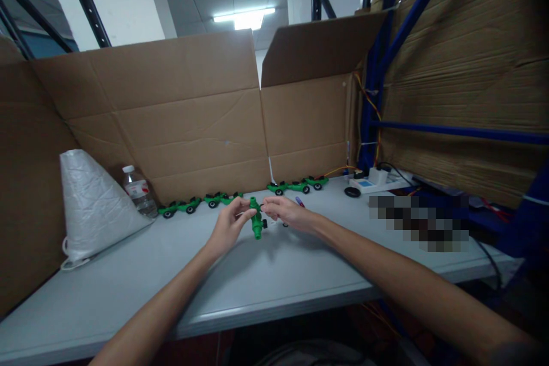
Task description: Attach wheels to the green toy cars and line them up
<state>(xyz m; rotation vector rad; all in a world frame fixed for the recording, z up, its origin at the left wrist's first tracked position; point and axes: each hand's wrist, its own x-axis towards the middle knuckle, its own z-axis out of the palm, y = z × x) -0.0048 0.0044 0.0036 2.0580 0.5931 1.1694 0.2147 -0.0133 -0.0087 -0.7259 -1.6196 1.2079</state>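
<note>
A green toy car is held up above the tabletop, its long side running up and down in view. My left hand is closed on it from the left, thumb and fingers pinching its side. A black wheel shows on the car's right side. My right hand is closed in a pinch right beside the car's upper right side. Something small and dark shows at its fingertips, too small to name. A small dark round piece and a pale bit lie below the right hand, partly hidden.
Green toy cars stand along the back of the white table, with more green cars further left. A water bottle and a white bag stand at left. A power strip and black ring lie at right. Cardboard walls surround the table.
</note>
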